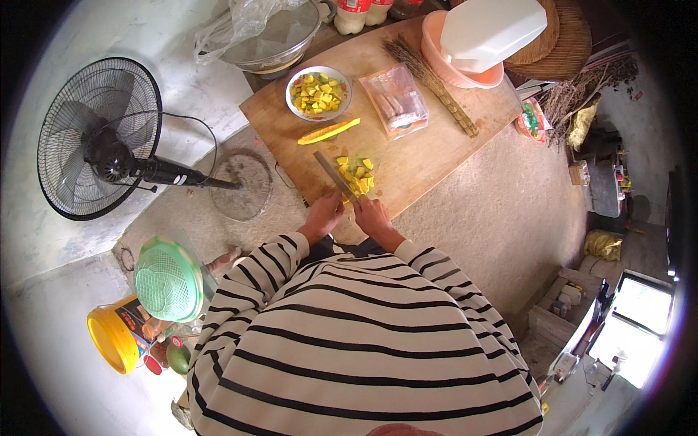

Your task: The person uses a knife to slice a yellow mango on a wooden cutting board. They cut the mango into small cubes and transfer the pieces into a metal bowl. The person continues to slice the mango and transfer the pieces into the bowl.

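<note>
My right hand [373, 215] grips the handle of a kitchen knife [330, 170], whose blade slants up and left across the wooden table [441, 158]. Close to the handle, my left hand [323, 214] has its fingers curled around a piece of yellow squash [345, 199], mostly hidden by them. Cut squash chunks [360, 177] lie loose just right of the blade. Farther up, a long squash strip [329, 131] rests on the wood. Behind it stands a patterned bowl [290, 103] full of squash chunks.
A clear plastic packet of meat-like pieces [398, 103] and a straw whisk [436, 90] lie on the table. A pink basin [463, 76] holds a white plastic jug [493, 32]. At left are a standing fan [109, 147], a green colander [169, 280] and a yellow bucket [112, 338].
</note>
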